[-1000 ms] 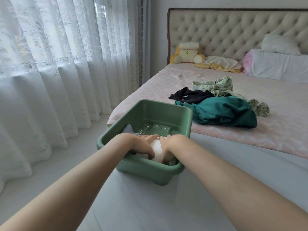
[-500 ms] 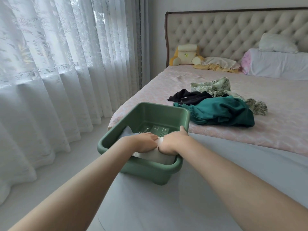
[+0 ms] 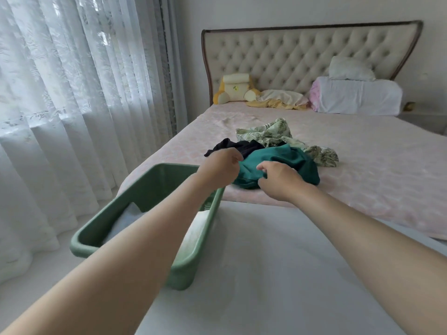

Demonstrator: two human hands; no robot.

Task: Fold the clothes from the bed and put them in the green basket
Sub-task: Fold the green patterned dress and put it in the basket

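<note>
A crumpled teal garment (image 3: 292, 163) lies on the pink bedcover (image 3: 377, 165), on top of a black garment (image 3: 242, 145) and a leaf-print garment (image 3: 271, 131). My left hand (image 3: 221, 166) has its fingers curled at the teal garment's left edge and pinches it. My right hand (image 3: 278, 181) grips the near side of the same garment. The green basket (image 3: 79, 244) stands at the bed's near left corner, under my left forearm. Folded white cloth (image 3: 125, 220) lies inside it, partly hidden by the arm.
A white sheet (image 3: 266, 274) covers the near end of the bed. A sheer curtain (image 3: 72, 105) hangs at the left. By the tufted headboard (image 3: 302, 52) sit a plush toy (image 3: 235, 89), a cream and yellow cloth (image 3: 278, 99) and white pillows (image 3: 358, 95).
Both hands left the white cloth in the basket and moved up and right onto the teal garment on the bed. The view lifted toward the bed.
</note>
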